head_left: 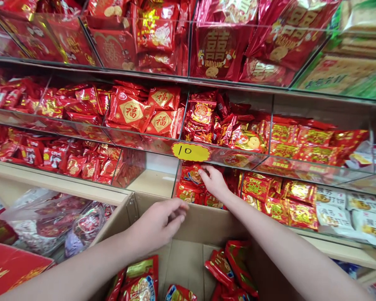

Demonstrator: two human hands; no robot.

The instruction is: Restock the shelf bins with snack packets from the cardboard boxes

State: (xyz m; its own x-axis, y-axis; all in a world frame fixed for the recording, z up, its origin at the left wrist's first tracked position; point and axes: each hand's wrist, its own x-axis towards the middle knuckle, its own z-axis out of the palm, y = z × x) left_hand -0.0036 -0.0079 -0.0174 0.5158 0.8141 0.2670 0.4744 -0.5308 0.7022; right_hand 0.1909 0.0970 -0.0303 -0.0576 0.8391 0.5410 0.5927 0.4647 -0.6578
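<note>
Red packet [191,175], left of right grip [215,182], at its fingertips [201,172]

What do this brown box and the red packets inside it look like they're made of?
The box: matte, likely cardboard, given its dull, plain brown walls.
Red packets: glossy, probably plastic film or foil, judging by their bright glints and wrinkles.

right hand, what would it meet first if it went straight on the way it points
The right hand would likely meet the red packet at its fingers first; depth is unclear, so they may be touching it.
</note>
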